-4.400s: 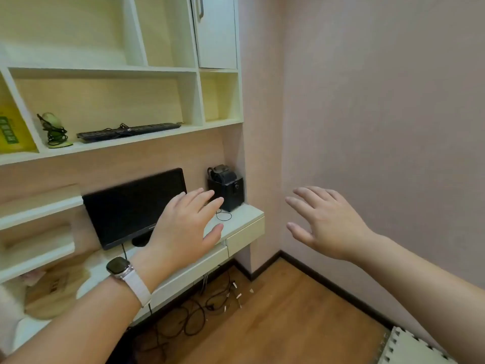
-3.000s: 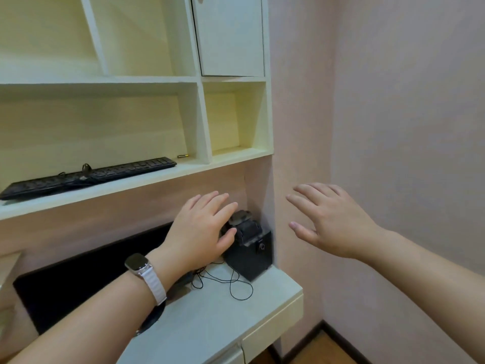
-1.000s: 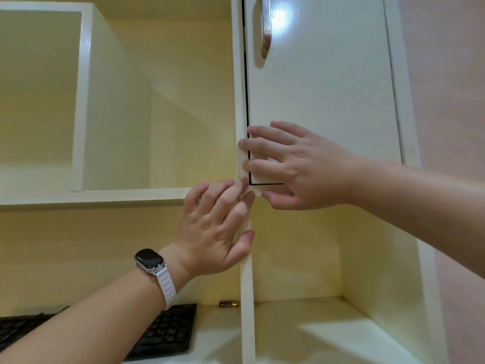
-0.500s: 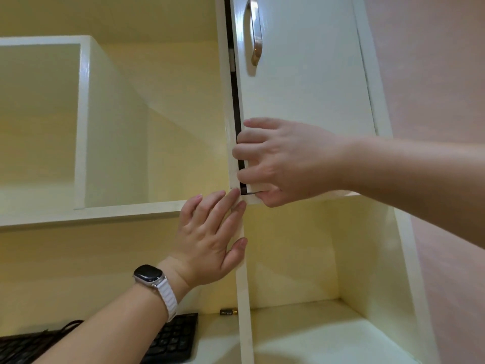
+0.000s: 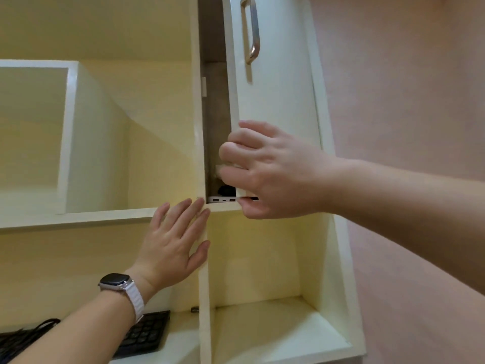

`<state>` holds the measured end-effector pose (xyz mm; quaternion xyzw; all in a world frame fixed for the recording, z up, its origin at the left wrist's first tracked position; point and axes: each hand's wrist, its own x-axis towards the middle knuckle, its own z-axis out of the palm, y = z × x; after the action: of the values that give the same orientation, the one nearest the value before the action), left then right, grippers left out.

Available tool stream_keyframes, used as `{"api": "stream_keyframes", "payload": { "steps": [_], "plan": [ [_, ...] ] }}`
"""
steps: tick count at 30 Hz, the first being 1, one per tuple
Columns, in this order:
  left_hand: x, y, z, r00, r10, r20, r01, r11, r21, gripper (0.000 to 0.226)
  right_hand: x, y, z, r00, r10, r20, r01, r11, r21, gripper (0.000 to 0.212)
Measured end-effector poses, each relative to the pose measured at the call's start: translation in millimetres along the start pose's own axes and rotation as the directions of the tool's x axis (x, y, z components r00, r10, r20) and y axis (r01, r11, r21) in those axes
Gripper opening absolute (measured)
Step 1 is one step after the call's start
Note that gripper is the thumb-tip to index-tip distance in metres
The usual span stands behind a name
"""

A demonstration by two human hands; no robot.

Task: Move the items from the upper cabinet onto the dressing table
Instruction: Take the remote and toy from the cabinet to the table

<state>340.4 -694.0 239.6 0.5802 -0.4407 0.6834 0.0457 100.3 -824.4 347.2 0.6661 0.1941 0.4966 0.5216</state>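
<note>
Right hand: fingers curled round the lower free edge of the cabinet door, thumb under its bottom corner. Door is ajar, gap narrow. Left hand: flat, relaxed, holding nothing, fingertips against the divider just below the cabinet.

The items are in the upper cabinet, none out yet. A white slab with ports sits right at the front lip, with a dark lump just behind it.

Risks:
- The slab is at the lip, so a fast door swing or a blind reach could knock it down.
- I'm gripping the door edge, not the handle, so the grip could slip.

Can't see most of the interior, since the door blocks it. Can't tell what the dark lump is. Worktop is out of view.
</note>
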Motion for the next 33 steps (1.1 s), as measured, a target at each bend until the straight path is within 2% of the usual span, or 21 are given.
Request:
{"api": "stream_keyframes", "payload": {
  "steps": [6,11,18,23,28,33],
  "plan": [
    [5,5,-10,0.997,-0.038,0.074,0.041,0.999,-0.033,0.056,-41,13,-41,0.991,0.075,-0.111,-0.073,0.997,0.021,0.02],
    [8,14,-16,0.99,-0.106,0.093,0.113,0.991,-0.072,0.058,-87,24,-67,0.979,0.161,-0.128,-0.164,0.986,-0.012,0.014],
    [16,16,-25,0.975,-0.149,0.165,0.158,0.986,-0.045,0.061,-144,47,-87,0.982,0.183,-0.045,-0.189,0.958,-0.216,0.018],
    [15,18,-25,0.972,-0.172,0.162,0.183,0.982,-0.053,0.059,-157,48,-85,0.963,0.27,0.019,-0.248,0.907,-0.342,0.022],
    [15,15,-21,0.984,-0.151,0.098,0.159,0.984,-0.075,0.059,-171,44,-81,0.877,0.463,0.13,-0.374,0.826,-0.422,0.025],
    [33,13,-20,0.989,-0.146,0.017,0.147,0.984,-0.098,0.06,-134,21,-72,0.775,0.57,0.271,-0.434,0.793,-0.428,0.026]
  ]
}}
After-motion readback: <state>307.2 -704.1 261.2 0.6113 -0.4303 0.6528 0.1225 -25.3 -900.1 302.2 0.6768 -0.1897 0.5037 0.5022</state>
